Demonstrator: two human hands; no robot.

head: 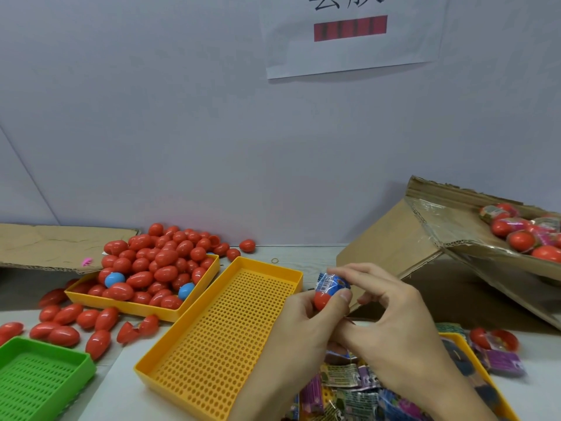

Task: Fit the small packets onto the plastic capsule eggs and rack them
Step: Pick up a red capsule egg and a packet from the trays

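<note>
Left of both hands, perforated yellow tray (218, 335). Between the hands, red capsule egg (322, 300), pinched by left hand (306, 326); over its top, blue packet (329, 284), pinched by right hand (391, 323) fingertips. Beneath right hand, loose packets (349, 390).

High above your hands you see a white paper sheet (353, 34) with a red bar taped to the pale wall (182, 117). Far to their left lies a flat brown cardboard piece (51, 246); just beyond them, a small rubber band (275, 260).
</note>
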